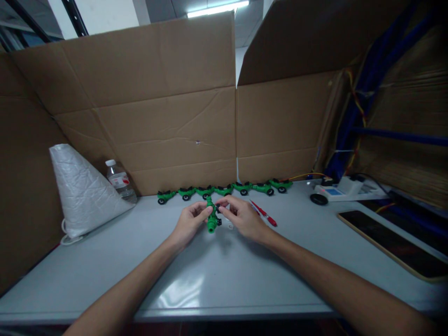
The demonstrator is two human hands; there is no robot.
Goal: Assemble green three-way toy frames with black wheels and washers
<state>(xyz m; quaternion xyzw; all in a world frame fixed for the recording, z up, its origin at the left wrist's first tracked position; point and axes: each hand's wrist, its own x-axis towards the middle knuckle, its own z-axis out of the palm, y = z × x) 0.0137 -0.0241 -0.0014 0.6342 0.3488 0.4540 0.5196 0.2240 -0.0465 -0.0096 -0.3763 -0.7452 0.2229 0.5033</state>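
Observation:
My left hand (191,219) is closed on a green plastic toy vehicle body (212,223), held above the table with one end towards me. Small black parts show along the right side of the body. The thumb and fingers of my right hand (241,215) pinch a small black part (218,208) against that side; its exact shape is too small to make out. Just below my right fingers lies a small white ring-like piece (230,226). To the right of that hand is a red screwdriver (268,217), with a second red item partly hidden beside it.
Along the cardboard wall (168,135) stands a row of several green toy vehicles (241,188) with black wheels. A silvery wrapped cone (84,196) and a water bottle (121,181) are at left. A power strip (357,189), a black ring (318,199) and a phone (392,242) lie at right.

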